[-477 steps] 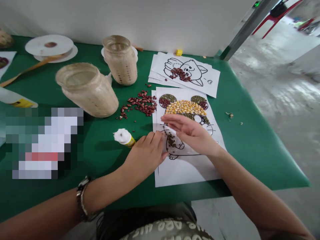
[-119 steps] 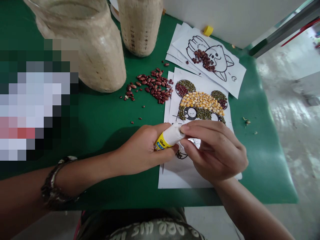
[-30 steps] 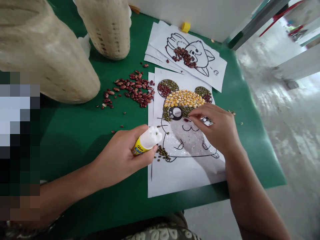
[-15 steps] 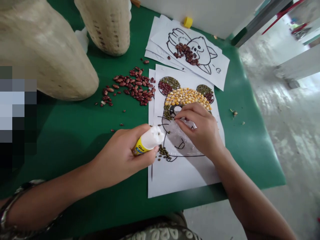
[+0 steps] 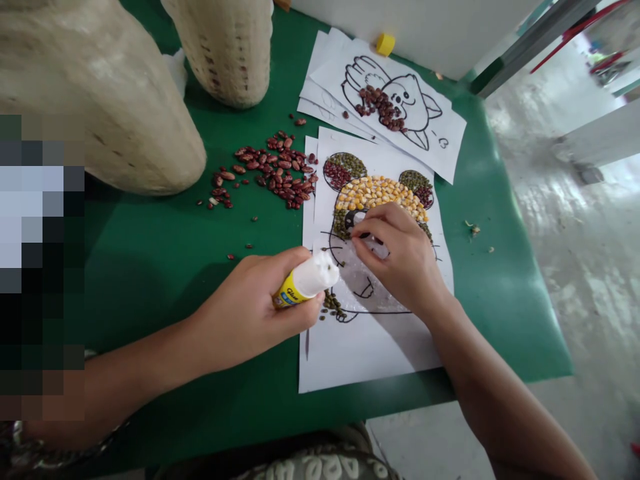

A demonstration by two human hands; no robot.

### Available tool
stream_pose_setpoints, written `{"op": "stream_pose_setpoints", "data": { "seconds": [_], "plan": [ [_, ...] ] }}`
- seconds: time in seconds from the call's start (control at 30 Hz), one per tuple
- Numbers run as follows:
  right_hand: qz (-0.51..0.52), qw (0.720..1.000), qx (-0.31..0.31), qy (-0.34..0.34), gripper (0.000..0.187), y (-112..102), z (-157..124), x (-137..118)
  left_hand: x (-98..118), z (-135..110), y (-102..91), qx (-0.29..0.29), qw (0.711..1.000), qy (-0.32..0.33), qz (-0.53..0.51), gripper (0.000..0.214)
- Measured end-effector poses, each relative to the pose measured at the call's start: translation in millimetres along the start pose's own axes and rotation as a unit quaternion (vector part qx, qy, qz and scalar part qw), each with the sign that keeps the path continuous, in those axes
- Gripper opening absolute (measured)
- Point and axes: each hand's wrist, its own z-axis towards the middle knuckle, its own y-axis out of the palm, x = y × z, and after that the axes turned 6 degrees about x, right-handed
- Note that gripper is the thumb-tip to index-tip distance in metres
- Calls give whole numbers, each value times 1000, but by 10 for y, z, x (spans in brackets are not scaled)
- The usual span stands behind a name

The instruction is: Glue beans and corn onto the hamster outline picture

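Observation:
My left hand [image 5: 260,307] is wrapped round a glue stick [image 5: 305,280] with a yellow label, its white end pointing up and to the right. Under my right hand [image 5: 400,253] lies a paper [image 5: 370,347] with a cartoon animal head drawn on it. Thumb and forefinger are pinched together just below the drawn left eye; whatever they hold is too small to make out. Yellow corn kernels [image 5: 377,192] fill the forehead, and green and red beans fill the ears. The lower face looks shiny. A small heap of green beans [image 5: 332,305] rests by the drawn paw.
Red speckled beans [image 5: 283,170] are scattered on the green table [image 5: 165,267] left of the paper. Behind it lie more sheets with a fox-like drawing [image 5: 425,100] partly covered in brown beans. Two large pale rounded objects [image 5: 150,113] stand at upper left. A yellow block [image 5: 385,44] is at the back.
The view has shifted slightly, so the table things appear a little further right. My right hand stays pinched near the same spot, and my left hand still grips the glue stick.

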Motion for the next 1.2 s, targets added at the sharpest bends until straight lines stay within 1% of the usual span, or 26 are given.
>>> {"op": "stream_pose_setpoints", "data": {
  "seconds": [0.1,0.23,0.37,0.73,0.93,1.03,1.2],
  "plan": [
    [-4,1000,-5,5,10,-7,21,-8,5,7,-3,-2,1000,-5,-6,19],
    [20,999,-4,29,4,-16,40,-8,-6,4,2,6,1000,3,-17,20],
    [36,998,-11,43,4,-32,43,-2,-19,1,9,14,1000,9,-15,20],
    [23,999,-12,38,7,1,35,-11,-11,-2,5,12,1000,13,-9,21],
    [21,999,6,27,10,-47,19,8,-15,-3,4,8,1000,10,-10,20],
    [20,999,13,32,11,-56,13,13,-14,0,2,10,1000,1,-14,19],
    [29,999,6,28,12,-77,15,9,-2,0,0,7,1000,-14,-7,19]
  ]
}}
